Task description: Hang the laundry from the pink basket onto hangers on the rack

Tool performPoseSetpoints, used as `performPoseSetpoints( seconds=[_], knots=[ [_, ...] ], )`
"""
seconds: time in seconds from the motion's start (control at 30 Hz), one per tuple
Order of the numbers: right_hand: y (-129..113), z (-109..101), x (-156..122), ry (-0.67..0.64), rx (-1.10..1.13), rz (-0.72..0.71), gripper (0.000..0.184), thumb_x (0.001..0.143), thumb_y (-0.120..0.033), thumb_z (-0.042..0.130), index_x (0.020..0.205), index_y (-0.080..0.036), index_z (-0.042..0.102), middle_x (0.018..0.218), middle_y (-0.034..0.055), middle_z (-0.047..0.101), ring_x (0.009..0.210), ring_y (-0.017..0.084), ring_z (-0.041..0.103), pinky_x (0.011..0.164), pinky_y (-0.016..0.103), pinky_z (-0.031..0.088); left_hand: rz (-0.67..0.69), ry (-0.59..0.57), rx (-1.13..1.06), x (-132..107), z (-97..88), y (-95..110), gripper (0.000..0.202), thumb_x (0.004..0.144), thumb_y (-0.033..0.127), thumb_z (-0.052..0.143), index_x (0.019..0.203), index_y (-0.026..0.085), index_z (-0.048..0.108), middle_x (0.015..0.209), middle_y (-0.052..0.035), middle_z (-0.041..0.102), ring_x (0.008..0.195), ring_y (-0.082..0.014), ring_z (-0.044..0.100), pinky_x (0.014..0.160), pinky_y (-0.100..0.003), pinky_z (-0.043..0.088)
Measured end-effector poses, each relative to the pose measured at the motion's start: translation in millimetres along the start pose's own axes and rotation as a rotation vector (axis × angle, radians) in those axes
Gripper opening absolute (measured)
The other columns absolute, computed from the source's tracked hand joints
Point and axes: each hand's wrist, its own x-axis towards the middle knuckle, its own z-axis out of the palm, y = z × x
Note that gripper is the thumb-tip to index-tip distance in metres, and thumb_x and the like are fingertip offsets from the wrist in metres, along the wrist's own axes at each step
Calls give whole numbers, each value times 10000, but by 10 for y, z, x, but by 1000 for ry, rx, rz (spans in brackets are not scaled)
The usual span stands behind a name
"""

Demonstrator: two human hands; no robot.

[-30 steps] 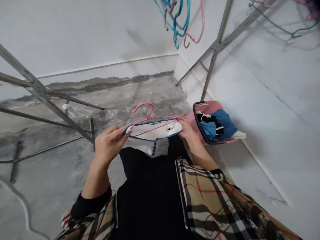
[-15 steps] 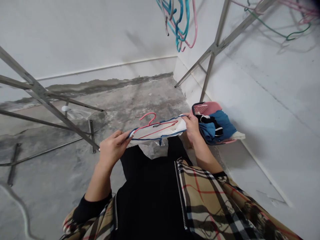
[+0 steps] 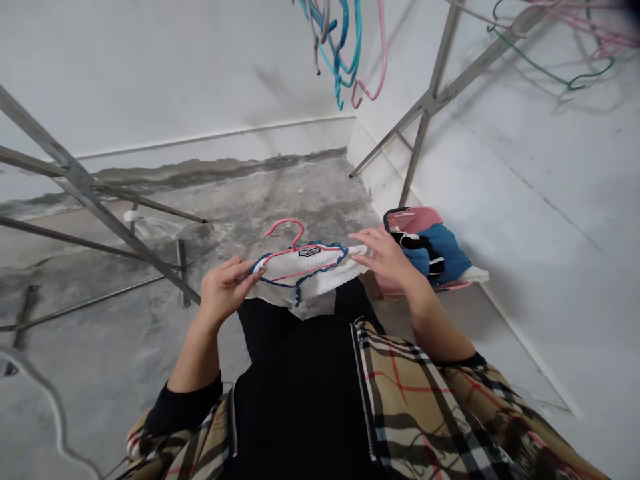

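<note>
A white knit garment with navy scalloped trim (image 3: 305, 278) sits on a pink plastic-coated wire hanger (image 3: 289, 230), its hook pointing to 12 o'clock, and both are held in the air in front of the person's chest. The left hand (image 3: 225, 288) has a closed grip, pinching the garment and the hanger's end at the 9 o'clock side. The right hand (image 3: 385, 257) is open with its fingers spread, and its fingertips (image 3: 356, 235) appear just off the garment's 3 o'clock end, though the gap is hard to judge.

With one hand bearing the load, the hanger could pivot in that pinch, and the loose 3 o'clock shoulder could slide off the hanger's end. The garment could then fall to the dusty, bare concrete floor (image 3: 280, 200) below. The trim could also snag on the wire if pulled unevenly. At 3 o'clock, a pink plastic laundry basket (image 3: 413, 219) holds blue and black clothes (image 3: 440, 250). Coloured wire hangers (image 3: 340, 40) dangle at 12 o'clock, and a grey metal drying rack (image 3: 425, 107) stands near the wall.
</note>
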Motion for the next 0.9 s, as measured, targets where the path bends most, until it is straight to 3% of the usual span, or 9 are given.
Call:
performPoseSetpoints(
  seconds=[0.1, 0.23, 0.43, 0.53, 0.63, 0.77, 0.9],
  knots=[
    [-26, 39, 54, -137, -6, -74, 333, 968, -425, 499, 1064, -174, 697, 910, 80, 683, 872, 201, 604, 796, 328, 471, 28, 16, -21, 27, -26, 25, 218, 846, 392, 672, 928, 215, 769, 621, 26, 522, 505, -73, 421, 506, -211, 323],
    [-106, 48, 67, -63, 47, -115, 339, 991, -406, 461, 989, -168, 702, 826, 64, 690, 774, 162, 611, 704, 275, 458, 11, 63, -38, 49, -6, 78, 246, 841, 419, 667, 911, 205, 766, 649, 9, 556, 543, -90, 479, 520, -214, 371],
    [-119, -51, 38, 34, 19, -149, 273, 977, -359, 502, 1007, -197, 720, 856, 49, 732, 781, 161, 655, 714, 274, 486, 41, 428, -16, 51, 42, 81, 206, 890, 346, 618, 994, 224, 747, 907, -50, 669, 845, -169, 631, 780, -300, 511],
    [-109, -141, 1, 160, -31, -177, 255, 967, -344, 522, 968, -191, 726, 803, 45, 725, 713, 156, 647, 673, 270, 483, 67, 347, 40, 46, -18, 1, 363, 818, 437, 702, 1123, 240, 705, 1073, -76, 678, 1002, -220, 636, 901, -363, 506],
    [-84, -255, -42, 223, -117, -198, 241, 959, -321, 533, 939, -179, 727, 759, 46, 709, 671, 158, 629, 627, 270, 467, -11, 236, 87, 41, -108, -123, 554, 762, 516, 734, 1223, 219, 653, 1171, -108, 680, 1100, -266, 623, 972, -411, 480],
    [2, -362, -97, 257, -184, -181, 220, 945, -294, 549, 969, -175, 732, 765, 52, 708, 681, 179, 626, 630, 292, 465, -196, 89, -36, 28, -204, -233, 389, 848, 475, 638, 1085, 178, 722, 944, -82, 745, 845, -197, 682, 776, -297, 530],
    [41, -381, -118, 243, -157, -176, 193, 934, -268, 557, 971, -192, 730, 791, 44, 719, 671, 170, 626, 644, 294, 474, -253, 33, -97, 34, -248, -220, 326, 842, 462, 626, 965, 196, 769, 891, -68, 758, 789, -191, 683, 716, -273, 518]
  ],
)
